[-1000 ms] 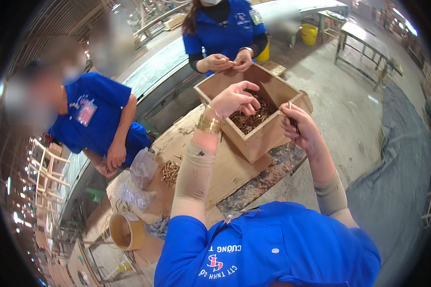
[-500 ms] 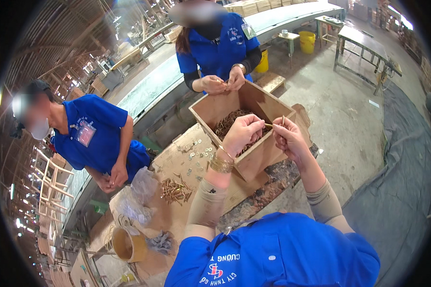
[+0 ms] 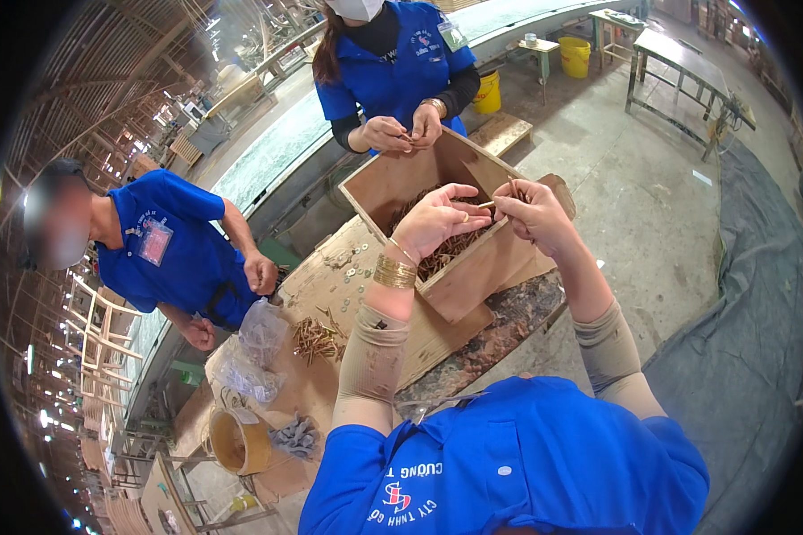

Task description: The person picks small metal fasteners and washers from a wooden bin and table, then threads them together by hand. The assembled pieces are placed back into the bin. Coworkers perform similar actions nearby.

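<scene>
My right hand (image 3: 542, 218) pinches a thin brass-coloured bolt (image 3: 486, 205) over a wooden box. The bolt's tip reaches toward my left hand (image 3: 433, 228), whose fingers are stretched out and apart. Another thin brownish piece (image 3: 514, 188) sticks up from my right fingers; its kind is hard to make out. Below both hands, the open box (image 3: 473, 278) holds a heap of brown bolt-like pieces (image 3: 437, 254). Left of my left forearm lies a loose pile of brass-coloured bolts (image 3: 317, 339). Flat washers (image 3: 357, 273) are scattered beyond that pile.
A co-worker in blue (image 3: 397, 67) handles something small at the box's far edge. Another co-worker (image 3: 174, 236) stands at the left. Clear plastic bags (image 3: 260, 334), a yellowish tub (image 3: 239, 443) and a grey glove (image 3: 296, 437) lie on or beside the cardboard-covered table (image 3: 401, 379).
My left hand has let go of the bolt and spread its fingers; my right hand keeps hold of it. The left co-worker's hands have moved apart.
</scene>
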`<state>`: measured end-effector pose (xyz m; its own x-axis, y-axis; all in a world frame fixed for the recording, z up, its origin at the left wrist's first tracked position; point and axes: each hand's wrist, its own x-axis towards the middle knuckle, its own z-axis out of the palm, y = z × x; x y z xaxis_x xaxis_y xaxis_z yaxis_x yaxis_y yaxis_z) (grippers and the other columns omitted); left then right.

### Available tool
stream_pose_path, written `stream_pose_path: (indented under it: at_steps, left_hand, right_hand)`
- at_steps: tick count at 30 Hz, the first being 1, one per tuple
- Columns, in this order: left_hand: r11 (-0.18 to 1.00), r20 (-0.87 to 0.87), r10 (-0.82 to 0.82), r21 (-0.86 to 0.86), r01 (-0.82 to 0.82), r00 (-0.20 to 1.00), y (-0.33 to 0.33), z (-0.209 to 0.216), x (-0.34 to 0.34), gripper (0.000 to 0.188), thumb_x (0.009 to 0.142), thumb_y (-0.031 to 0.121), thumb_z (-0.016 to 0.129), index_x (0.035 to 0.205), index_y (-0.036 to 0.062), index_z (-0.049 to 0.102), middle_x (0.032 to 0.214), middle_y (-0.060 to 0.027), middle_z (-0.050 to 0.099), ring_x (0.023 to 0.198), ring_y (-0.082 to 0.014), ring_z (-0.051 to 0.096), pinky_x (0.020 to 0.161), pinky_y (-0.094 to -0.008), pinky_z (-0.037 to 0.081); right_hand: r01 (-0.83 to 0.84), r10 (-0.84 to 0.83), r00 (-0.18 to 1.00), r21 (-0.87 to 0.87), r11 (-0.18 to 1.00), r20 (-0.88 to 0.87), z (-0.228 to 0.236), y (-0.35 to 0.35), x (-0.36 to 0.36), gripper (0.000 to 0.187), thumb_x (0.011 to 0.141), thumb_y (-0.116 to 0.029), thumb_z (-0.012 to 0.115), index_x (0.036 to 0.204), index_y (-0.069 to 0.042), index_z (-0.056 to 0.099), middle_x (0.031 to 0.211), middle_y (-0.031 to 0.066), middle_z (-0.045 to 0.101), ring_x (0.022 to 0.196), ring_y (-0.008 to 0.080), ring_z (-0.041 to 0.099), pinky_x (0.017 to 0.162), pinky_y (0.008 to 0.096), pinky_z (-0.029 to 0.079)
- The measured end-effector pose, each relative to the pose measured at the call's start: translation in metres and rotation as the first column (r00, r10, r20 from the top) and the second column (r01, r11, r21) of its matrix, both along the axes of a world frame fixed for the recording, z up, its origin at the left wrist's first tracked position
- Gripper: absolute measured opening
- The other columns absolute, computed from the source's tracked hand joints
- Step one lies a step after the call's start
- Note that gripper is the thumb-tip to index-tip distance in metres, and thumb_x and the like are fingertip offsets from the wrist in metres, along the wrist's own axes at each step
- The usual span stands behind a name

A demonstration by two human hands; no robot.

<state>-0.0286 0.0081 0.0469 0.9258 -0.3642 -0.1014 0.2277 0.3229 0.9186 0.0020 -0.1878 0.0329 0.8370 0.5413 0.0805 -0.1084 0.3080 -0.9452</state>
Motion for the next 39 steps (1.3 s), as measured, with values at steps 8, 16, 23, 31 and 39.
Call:
stream_pose_path:
  at_steps: [8, 16, 23, 31, 39]
  left_hand:
    - [0.997, -0.056, 0.064, 0.05, -0.061, 0.996, -0.007, -0.004, 0.001, 0.047, 0.076, -0.008, 0.038, 0.121, -0.0033, 0.025, 0.1, -0.0192, 0.051, 0.094, -0.0277, 0.056, 0.086, -0.0332, 0.046]
    - [1.0, 0.027, -0.012, -0.009, 0.012, 1.0, -0.007, -0.006, 0.003, 0.06, 0.067, -0.013, 0.036, 0.124, -0.0013, 0.023, 0.103, -0.0154, 0.048, 0.098, -0.0229, 0.051, 0.09, -0.0342, 0.043]
    - [0.996, 0.043, 0.031, 0.083, -0.034, 0.999, -0.01, -0.014, 0.009, 0.061, 0.069, -0.012, 0.038, 0.126, 0.0047, 0.025, 0.108, -0.0114, 0.046, 0.094, -0.0178, 0.053, 0.087, -0.0319, 0.044]
    - [0.972, -0.032, 0.189, 0.149, -0.182, 0.981, -0.009, -0.017, 0.018, 0.032, 0.068, -0.009, 0.038, 0.098, -0.0065, 0.049, 0.094, -0.0123, 0.053, 0.085, -0.0173, 0.055, 0.081, -0.0282, 0.045]
    - [0.973, -0.008, 0.204, 0.116, -0.202, 0.979, -0.009, -0.022, 0.022, 0.032, 0.073, -0.011, 0.038, 0.103, -0.0066, 0.049, 0.1, -0.014, 0.054, 0.089, -0.0182, 0.056, 0.08, -0.0277, 0.048]
  right_hand:
    - [-0.052, 0.051, 0.998, -0.051, 0.997, -0.023, 0.001, 0.002, 0.003, 0.015, 0.081, -0.017, 0.058, 0.083, -0.002, 0.054, 0.064, 0.0013, 0.056, 0.042, 0.0005, 0.038, 0.036, 0.0145, 0.026]
    - [-0.051, 0.052, 0.999, -0.057, 0.997, 0.011, -0.007, 0.011, 0.01, 0.015, 0.081, -0.017, 0.058, 0.084, -0.003, 0.054, 0.063, 0.0008, 0.056, 0.04, 0.0008, 0.037, 0.035, 0.0155, 0.026]
    - [-0.018, 0.036, 0.995, -0.196, 0.98, 0.088, 0.003, 0.014, 0.006, 0.01, 0.076, -0.011, 0.058, 0.076, -0.001, 0.058, 0.063, 0.0013, 0.058, 0.051, 0.0028, 0.046, 0.043, 0.0172, 0.033]
    - [0.126, -0.051, 0.938, -0.201, 0.972, 0.343, -0.017, 0.022, 0.012, 0.008, 0.076, -0.006, 0.056, 0.075, 0.002, 0.057, 0.064, 0.004, 0.058, 0.058, 0.0064, 0.051, 0.053, 0.0203, 0.041]
    - [0.243, -0.18, 0.912, -0.133, 0.961, 0.37, -0.031, 0.024, 0.013, 0.012, 0.075, -0.01, 0.06, 0.074, 0.002, 0.058, 0.06, 0.0047, 0.057, 0.055, 0.0064, 0.05, 0.051, 0.022, 0.041]
